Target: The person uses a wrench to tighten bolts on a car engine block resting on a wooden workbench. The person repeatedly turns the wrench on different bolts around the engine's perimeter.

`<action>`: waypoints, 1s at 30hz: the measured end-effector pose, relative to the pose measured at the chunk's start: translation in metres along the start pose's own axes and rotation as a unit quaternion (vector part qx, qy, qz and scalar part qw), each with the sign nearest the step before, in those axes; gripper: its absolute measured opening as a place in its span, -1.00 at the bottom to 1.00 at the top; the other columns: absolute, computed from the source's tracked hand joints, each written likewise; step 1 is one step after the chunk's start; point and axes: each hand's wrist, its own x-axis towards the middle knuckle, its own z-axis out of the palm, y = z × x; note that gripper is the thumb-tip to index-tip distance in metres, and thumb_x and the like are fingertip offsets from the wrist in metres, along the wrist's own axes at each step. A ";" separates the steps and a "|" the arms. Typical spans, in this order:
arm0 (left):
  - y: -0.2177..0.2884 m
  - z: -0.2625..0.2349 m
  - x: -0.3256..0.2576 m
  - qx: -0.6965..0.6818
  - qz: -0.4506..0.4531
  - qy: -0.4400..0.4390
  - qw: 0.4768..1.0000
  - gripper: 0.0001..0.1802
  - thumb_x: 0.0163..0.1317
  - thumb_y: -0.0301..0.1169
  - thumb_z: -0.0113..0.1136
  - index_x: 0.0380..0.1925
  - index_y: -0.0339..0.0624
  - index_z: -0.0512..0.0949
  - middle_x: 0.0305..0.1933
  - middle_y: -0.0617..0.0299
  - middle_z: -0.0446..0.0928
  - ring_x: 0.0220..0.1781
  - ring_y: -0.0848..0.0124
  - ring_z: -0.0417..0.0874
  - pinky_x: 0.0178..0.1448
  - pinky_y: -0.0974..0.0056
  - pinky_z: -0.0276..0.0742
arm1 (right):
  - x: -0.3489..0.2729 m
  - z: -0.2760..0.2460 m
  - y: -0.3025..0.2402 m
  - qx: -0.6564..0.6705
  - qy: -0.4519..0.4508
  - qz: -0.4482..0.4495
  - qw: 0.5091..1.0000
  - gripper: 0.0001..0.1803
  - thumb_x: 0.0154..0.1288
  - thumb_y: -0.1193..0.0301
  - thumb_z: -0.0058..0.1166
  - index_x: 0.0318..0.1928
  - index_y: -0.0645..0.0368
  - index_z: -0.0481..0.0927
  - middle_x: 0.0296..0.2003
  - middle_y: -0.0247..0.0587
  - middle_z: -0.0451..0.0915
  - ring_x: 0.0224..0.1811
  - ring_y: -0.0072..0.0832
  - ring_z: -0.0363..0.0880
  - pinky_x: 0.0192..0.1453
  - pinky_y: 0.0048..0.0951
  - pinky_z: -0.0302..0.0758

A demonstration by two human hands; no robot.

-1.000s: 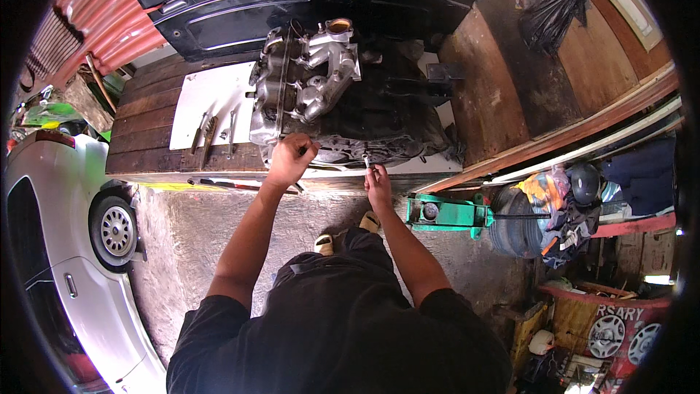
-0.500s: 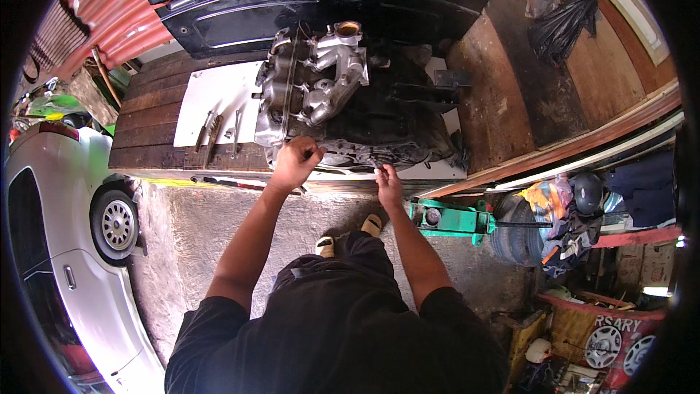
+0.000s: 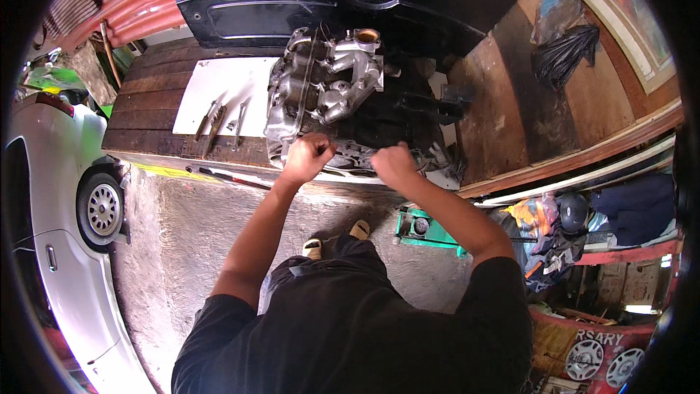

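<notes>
A silvery metal intake manifold (image 3: 293, 95) rests upon a dark, greasy engine (image 3: 397, 120) on the wooden bench (image 3: 142, 113). My left hand (image 3: 306, 159) is closed at the manifold's near left corner, against the engine's front edge; what its fingers grip, if anything, is hidden. To the right, my right hand (image 3: 394, 165) is closed over the same front side, back of the hand towards me, hiding whatever is in it. Left of the manifold, a wrench (image 3: 239, 124) and several other slim hand tools (image 3: 213, 131) lie partly on a white board (image 3: 222, 87).
A black vehicle panel (image 3: 270, 0) stands behind the bench. Below its right end, a green floor jack (image 3: 430, 230) sits on the concrete floor. A silver car (image 3: 65, 248) is parked on the left. Black plastic bags (image 3: 569, 55) hang by the wooden wall at right.
My right hand has moved up onto the engine's front side, its elbow swinging outward. The small thing at its fingertips is now out of sight. My left hand stays at the manifold's corner.
</notes>
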 end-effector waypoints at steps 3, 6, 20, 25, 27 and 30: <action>0.006 -0.002 0.000 -0.012 -0.006 0.009 1.000 -0.70 0.14 -0.31 0.23 -0.63 -0.26 0.44 -0.55 0.05 0.45 -0.45 0.06 0.51 -0.37 0.10 0.39 | 0.013 -0.007 -0.020 -0.034 -0.036 -0.015 0.999 -0.88 0.02 0.40 0.09 -0.51 0.00 0.70 -0.50 -0.23 0.69 -0.41 -0.32 0.69 -0.25 -0.10 0.48; -0.003 0.000 0.000 -0.010 -0.007 0.004 1.000 -0.70 0.14 -0.32 0.24 -0.62 -0.27 0.44 -0.56 0.06 0.44 -0.48 0.11 0.50 -0.38 0.14 0.37 | 0.006 -0.013 -0.019 -0.021 -0.048 0.001 0.999 -0.88 0.01 0.40 0.09 -0.52 0.00 0.70 -0.48 -0.23 0.69 -0.40 -0.33 0.70 -0.27 -0.12 0.49; 0.003 -0.002 0.000 0.014 -0.004 -0.004 1.000 -0.69 0.15 -0.30 0.26 -0.63 -0.25 0.44 -0.56 0.07 0.45 -0.43 0.11 0.54 -0.35 0.13 0.41 | -0.058 0.144 -0.038 0.765 0.144 0.305 0.548 -0.72 0.42 0.22 0.00 0.01 0.08 0.40 -0.45 -0.35 0.51 -0.46 -0.55 0.54 -0.38 -0.46 0.51; -0.002 -0.001 0.000 -0.005 -0.022 -0.010 1.000 -0.70 0.13 -0.33 0.27 -0.63 -0.25 0.44 -0.56 0.06 0.44 -0.48 0.12 0.51 -0.37 0.15 0.39 | -0.030 0.146 -0.076 0.822 0.139 0.340 0.434 -0.73 0.43 0.22 0.00 0.01 0.06 0.40 -0.48 -0.37 0.50 -0.47 -0.59 0.51 -0.43 -0.48 0.50; 0.000 -0.001 -0.001 0.003 -0.023 -0.012 1.000 -0.71 0.13 -0.33 0.26 -0.62 -0.25 0.44 -0.56 0.06 0.44 -0.48 0.12 0.50 -0.37 0.16 0.38 | -0.024 0.160 -0.078 0.829 0.159 0.330 0.424 -0.74 0.43 0.23 0.01 -0.02 0.08 0.40 -0.50 -0.36 0.50 -0.48 -0.59 0.51 -0.46 -0.49 0.48; -0.001 -0.001 -0.001 -0.004 -0.026 -0.011 1.000 -0.72 0.14 -0.33 0.25 -0.61 -0.25 0.45 -0.56 0.06 0.45 -0.48 0.13 0.51 -0.38 0.16 0.39 | -0.016 0.176 -0.079 0.839 0.182 0.309 0.411 -0.77 0.42 0.27 0.02 -0.05 0.11 0.41 -0.50 -0.36 0.50 -0.48 -0.60 0.50 -0.46 -0.51 0.48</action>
